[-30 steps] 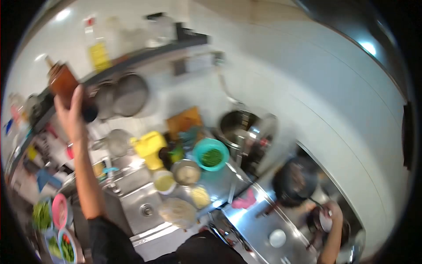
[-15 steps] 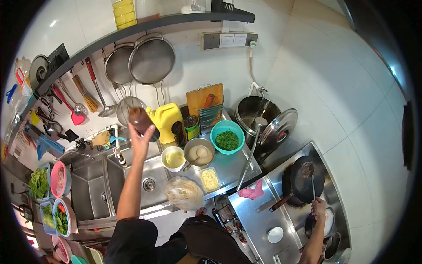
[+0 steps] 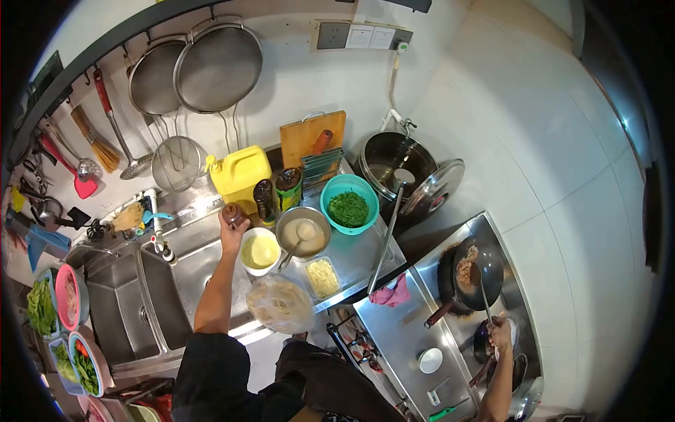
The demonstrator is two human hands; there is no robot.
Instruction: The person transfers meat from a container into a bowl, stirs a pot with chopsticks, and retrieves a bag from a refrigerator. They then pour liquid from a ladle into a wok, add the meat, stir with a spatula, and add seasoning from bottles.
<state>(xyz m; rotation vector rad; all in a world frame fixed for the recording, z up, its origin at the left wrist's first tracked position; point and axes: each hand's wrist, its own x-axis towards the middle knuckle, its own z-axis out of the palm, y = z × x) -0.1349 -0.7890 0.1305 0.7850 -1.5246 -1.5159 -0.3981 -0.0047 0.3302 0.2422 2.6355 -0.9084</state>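
Observation:
My left hand (image 3: 230, 235) is closed around a brown sauce bottle (image 3: 233, 214), which is upright at the back of the counter beside a yellow jug (image 3: 241, 176). A white bowl of pale yellow contents (image 3: 260, 250) sits just right of that hand. On the far right, my right hand (image 3: 500, 333) grips the long thin handle of a metal spatula (image 3: 486, 295). The spatula's head is in a dark wok (image 3: 490, 271) on the stove, against browned, minced-looking food (image 3: 466, 269).
Along the counter stand a steel pot with a ladle (image 3: 303, 233), a teal bowl of chopped greens (image 3: 349, 209), a tub of minced garlic (image 3: 323, 277) and a plastic bag (image 3: 281, 304). Sinks (image 3: 116, 299) lie left. A pink cloth (image 3: 391, 291) lies by the stove.
My left hand has lowered the bottle from a raised, tilted hold to upright beside the yellow jug. In the wok, the food has shifted and spread towards the left. The view has shifted.

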